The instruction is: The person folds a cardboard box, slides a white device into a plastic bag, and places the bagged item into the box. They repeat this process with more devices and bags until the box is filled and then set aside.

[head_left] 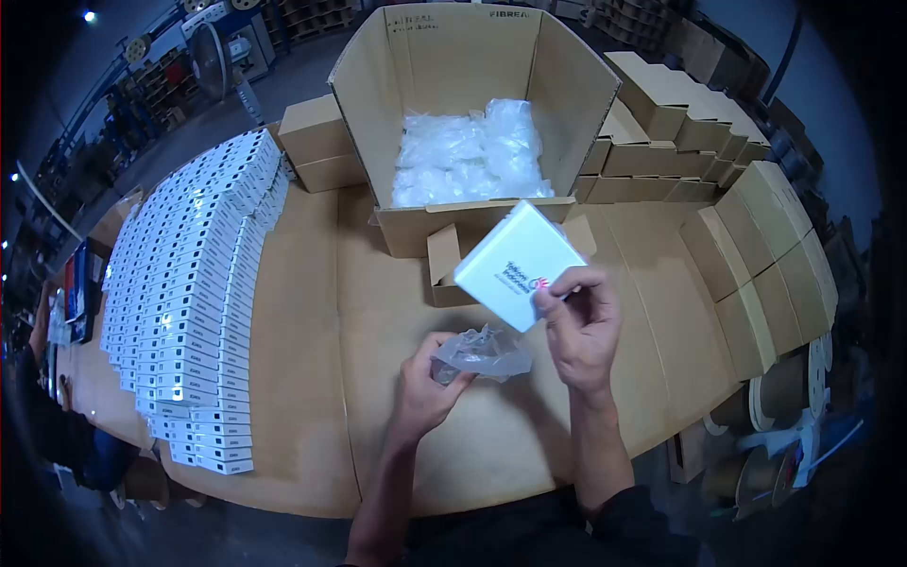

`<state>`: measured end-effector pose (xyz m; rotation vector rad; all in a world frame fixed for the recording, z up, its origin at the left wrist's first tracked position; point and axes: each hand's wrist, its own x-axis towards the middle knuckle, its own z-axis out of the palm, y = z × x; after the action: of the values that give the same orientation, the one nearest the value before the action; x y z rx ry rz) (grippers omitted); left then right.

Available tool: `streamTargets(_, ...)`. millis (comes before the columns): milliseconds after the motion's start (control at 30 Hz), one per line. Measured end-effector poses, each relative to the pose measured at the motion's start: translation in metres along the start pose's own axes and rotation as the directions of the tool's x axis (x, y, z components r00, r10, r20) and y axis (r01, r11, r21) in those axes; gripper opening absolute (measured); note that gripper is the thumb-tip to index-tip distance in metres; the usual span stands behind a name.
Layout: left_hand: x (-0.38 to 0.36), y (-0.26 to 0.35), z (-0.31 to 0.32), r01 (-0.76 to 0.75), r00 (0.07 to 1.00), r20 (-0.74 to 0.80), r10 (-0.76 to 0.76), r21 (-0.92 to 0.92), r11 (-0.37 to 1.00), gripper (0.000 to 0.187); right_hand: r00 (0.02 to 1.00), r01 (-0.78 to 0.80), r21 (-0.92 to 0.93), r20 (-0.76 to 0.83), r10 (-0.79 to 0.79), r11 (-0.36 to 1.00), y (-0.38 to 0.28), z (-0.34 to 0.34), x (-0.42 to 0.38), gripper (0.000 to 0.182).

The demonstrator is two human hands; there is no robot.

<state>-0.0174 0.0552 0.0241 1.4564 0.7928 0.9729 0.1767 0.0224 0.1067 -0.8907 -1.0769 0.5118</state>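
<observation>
Pinching a flat white carton (515,263) by its lower corner, the right hand (581,326) holds it tilted above the cardboard-covered tabletop (312,378). Beside it, the left hand (430,383) has its grip closed on a crinkled clear plastic bag (482,352). Behind them, a large open corrugated box (463,123) holds more glossy bags (470,151).

Brown cardboard-covered worktop (312,378). At far centre, large open carton (472,104) holding a heap of clear plastic bags (472,156), one flap folded down at its near side. On left, long rows of small white boxes (189,293) packed side by side, running from near to far. Just left of carton, two closed brown boxes (316,142) stacked. On right, stacks of flat brown boxes (680,123) along far edge, more brown boxes (765,255) down right edge. Beyond worktop at far left, dim shelving (161,85).
</observation>
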Motion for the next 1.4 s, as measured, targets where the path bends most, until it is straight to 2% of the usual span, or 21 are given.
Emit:
streamTargets(67,0.0,-0.002,-0.002,0.023,1.0,0.004,-0.023,0.027,0.999,0.036,0.999,-0.009,-0.002,0.052,0.009,1.0,-0.006,0.013,0.0,0.018)
streamTargets(167,-0.001,-0.007,-0.003,0.056,0.998,-0.028,-0.058,-0.061,0.997,0.036,0.992,-0.084,0.01,0.093,0.083,0.996,0.0,0.017,-0.009,0.018)
streamTargets(267,0.001,0.004,-0.001,0.07,0.996,-0.053,-0.078,-0.147,0.987,0.034,0.987,-0.047,-0.011,0.155,0.048,0.999,0.012,0.003,-0.013,0.016)
streamTargets(333,-0.001,0.002,-0.006,0.102,0.995,-0.003,-0.103,-0.11,0.989,0.036,0.983,-0.022,-0.016,0.182,0.024,1.0,0.012,-0.005,-0.013,0.016)
streamTargets(433,-0.003,-0.005,-0.009,0.101,0.995,0.015,-0.1,-0.084,0.991,0.034,0.981,0.045,-0.114,0.194,-0.022,0.992,0.007,-0.017,-0.011,0.015)
streamTargets(467,-0.004,-0.006,-0.009,0.092,0.996,0.011,-0.091,-0.08,0.993,0.033,0.989,0.006,-0.161,0.149,0.019,0.987,0.008,-0.023,-0.013,0.014)
streamTargets(567,-0.006,0.001,-0.01,0.1,0.995,0.018,-0.099,-0.101,0.99,0.032,0.995,0.047,-0.075,0.086,-0.041,0.996,0.001,-0.031,0.0,0.015)
streamTargets(600,-0.006,0.001,-0.01,0.101,0.995,0.014,-0.1,-0.093,0.991,0.032,0.978,0.095,-0.176,0.202,-0.059,0.98,-0.006,-0.04,0.008,0.018)
streamTargets(733,-0.005,0.003,-0.01,0.101,0.995,0.016,-0.099,-0.096,0.99,0.032,0.923,0.126,-0.188,0.383,-0.045,0.974,-0.017,-0.036,0.022,0.021)
streamTargets(833,-0.002,0.007,-0.007,0.142,0.99,0.027,-0.14,-0.111,0.984,0.035,0.844,0.154,-0.214,0.536,-0.016,0.965,-0.015,-0.025,0.032,0.021)
streamTargets(867,-0.002,0.009,-0.005,0.164,0.986,0.027,-0.162,-0.113,0.98,0.037,0.803,0.207,-0.221,0.595,-0.036,0.953,-0.01,-0.024,0.037,0.018)
streamTargets(967,-0.003,-0.001,0.0,0.094,0.994,-0.041,-0.099,-0.107,0.99,0.04,0.774,0.145,-0.278,0.629,0.066,0.95,-0.01,-0.017,0.041,0.014)
streamTargets(1067,-0.005,-0.006,0.0,0.06,0.996,-0.055,-0.063,-0.061,0.996,0.047,0.786,0.141,-0.29,0.614,0.071,0.947,-0.012,-0.001,0.04,0.017)
streamTargets(1167,-0.006,-0.007,-0.001,0.04,0.997,-0.064,-0.047,-0.11,0.993,0.05,0.813,0.1,-0.315,0.573,0.105,0.944,-0.011,0.009,0.036,0.02)
streamTargets(1267,-0.006,-0.002,-0.009,0.098,0.995,-0.032,-0.099,-0.026,0.995,0.054,0.828,0.046,-0.367,0.535,0.17,0.929,-0.009,0.013,0.034,0.022)
streamTargets(1333,-0.007,-0.001,-0.012,0.075,0.997,-0.019,-0.074,0.017,0.997,0.049,0.822,-0.004,-0.384,0.524,0.222,0.923,-0.003,0.013,0.036,0.023)
streamTargets(1367,-0.007,-0.001,-0.013,0.06,0.998,-0.01,-0.06,0.038,0.997,0.047,0.816,0.018,-0.379,0.54,0.205,0.925,-0.003,0.012,0.037,0.023)
streamTargets(1400,-0.006,-0.001,-0.014,0.075,0.997,0.001,-0.076,-0.113,0.991,0.043,0.809,0.041,-0.373,0.557,0.189,0.927,-0.003,0.012,0.037,0.023)
